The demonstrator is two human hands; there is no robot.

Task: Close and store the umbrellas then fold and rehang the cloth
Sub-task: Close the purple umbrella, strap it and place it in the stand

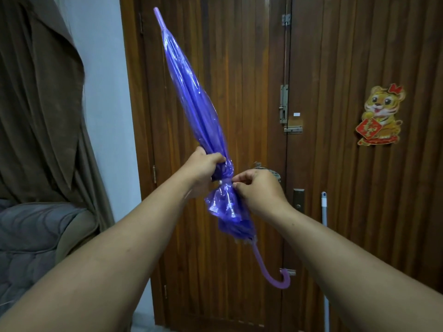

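Observation:
A folded purple plastic umbrella (191, 92) is held up in front of me, tip pointing up and left, curved lilac handle (275, 276) hanging low. My left hand (203, 168) grips the gathered canopy from the left. My right hand (259, 190) pinches the thin strap (226, 182) wrapped around the canopy, next to a small white snap. A brown cloth (43, 92) hangs draped at the left.
A dark wooden double door (335, 164) with latches and a tiger sticker (381, 116) fills the view ahead. A white pole (324, 216) leans against the door at lower right. A grey padded seat (31, 240) sits at lower left.

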